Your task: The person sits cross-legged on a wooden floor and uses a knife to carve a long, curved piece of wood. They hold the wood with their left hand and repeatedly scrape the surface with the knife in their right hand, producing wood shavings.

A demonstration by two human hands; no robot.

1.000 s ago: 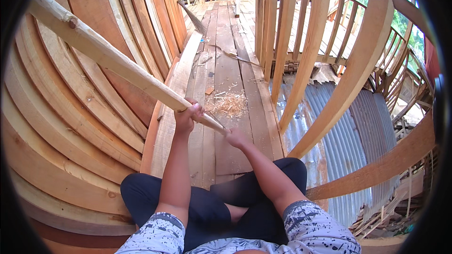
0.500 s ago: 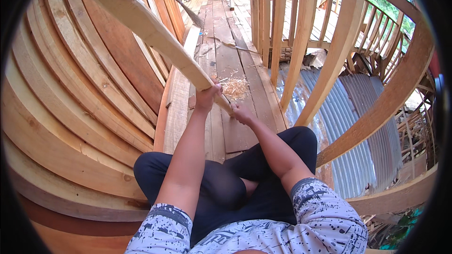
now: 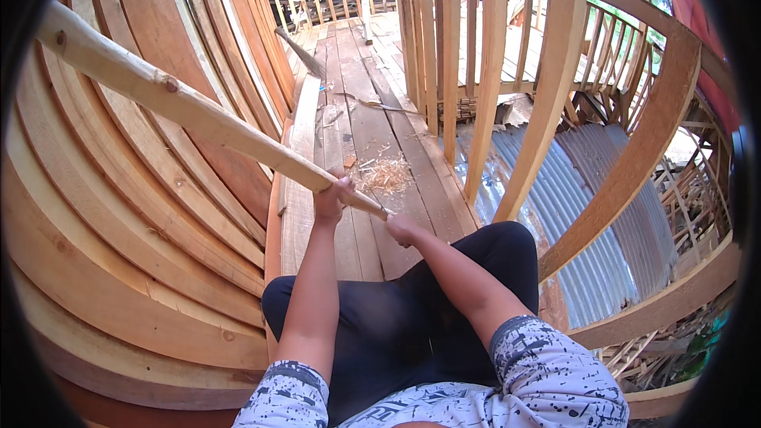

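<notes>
A long pale wooden pole (image 3: 230, 128) slants from the upper left down to my hands, its lower part thinner than the rest. My left hand (image 3: 331, 198) is closed around it, where it narrows. At the thin lower end, my right hand (image 3: 403, 230) is closed in a fist. A small dark edge shows beside its fingers and the pole's tip. Whatever the right fist holds is mostly hidden. Beyond the hands, a heap of wood shavings (image 3: 386, 174) lies on the plank floor (image 3: 369, 127).
A wall of wooden boards (image 3: 151, 214) rises close on the left. Wooden railing posts (image 3: 547, 103) line the right side, with corrugated metal roofing (image 3: 587, 222) below them. A flat, blade-like piece (image 3: 300, 54) leans at the wall farther along the walkway. My bent knees (image 3: 507, 257) are below my hands.
The pole has tilted lower toward the left, its upper end swinging down. Both hands stay closed, slightly lower in view. My knees have shifted, and the view has turned somewhat.
</notes>
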